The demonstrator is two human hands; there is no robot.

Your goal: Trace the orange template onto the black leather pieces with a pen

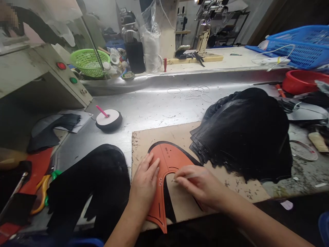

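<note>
An orange, arch-shaped template (pixel 167 156) with cut slots and small printed marks lies over a black, similarly curved piece (pixel 168 199), whose edges show around it. Flat on the template's left side rests my left hand (pixel 146 175), fingers stretched out, pressing on it. My right hand (pixel 197 181) pinches a thin, pale pen (pixel 191 175), its tip close to the template's inner curve; the fingers hide part of both. Underneath is a tan board (pixel 138 140). Stacked black pieces (pixel 246 130) stand to the right, and more black pieces (pixel 95 175) lie to the left.
A tape roll (pixel 109 120) with a pink stick sits at the left, beyond yellow-and-green-handled scissors (pixel 41 195). White rings (pixel 199 92) lie on the metal tabletop. A red bowl (pixel 298 82) and blue basket (pixel 300 48) stand back right. Another person (pixel 33 24) is at far left.
</note>
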